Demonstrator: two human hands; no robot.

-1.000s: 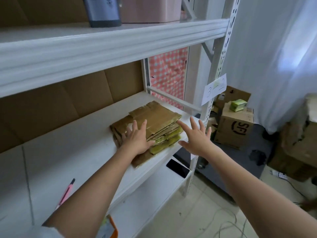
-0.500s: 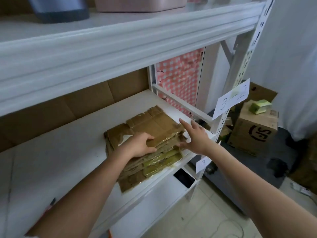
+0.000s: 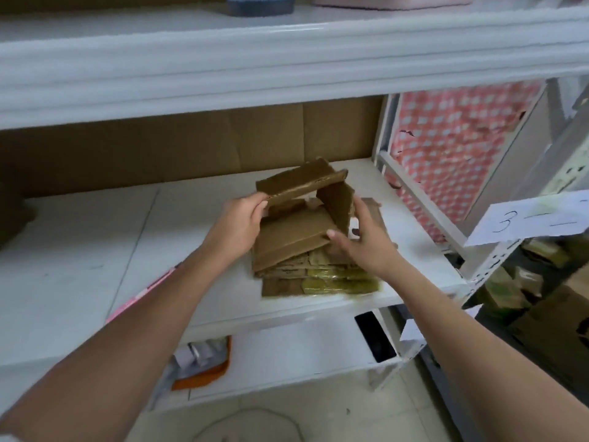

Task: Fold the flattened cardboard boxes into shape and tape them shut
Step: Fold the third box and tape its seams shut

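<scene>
Brown corrugated card is what both hands work on: a flattened brown cardboard box [image 3: 306, 199] lifted off the top of the stack of flat brown cardboard sheets [image 3: 306, 269], which lies on the white metal shelf board [image 3: 197, 218], toward its front edge at 5 o'clock.

The left hand [image 3: 237, 228] pinches the box's upper panel at its 9 o'clock corner, thumb under and fingers over. The right hand [image 3: 357, 240] has its fingers curled round the panel hanging at 3 o'clock, thumb laid on the lower flap.

To open it well, I judge the hands should push the opposite creases toward each other until the sleeve squares up, keeping hold near the folds so the panels do not buckle.

Headroom is tight: the white upper shelf beam [image 3: 287, 65] runs across at 12 o'clock, and the white perforated upright post [image 3: 497, 260] stands at 3 o'clock. Free room lies toward 9 o'clock along the board and out toward 6 o'clock, so drawing the box toward the body seems safest.
</scene>
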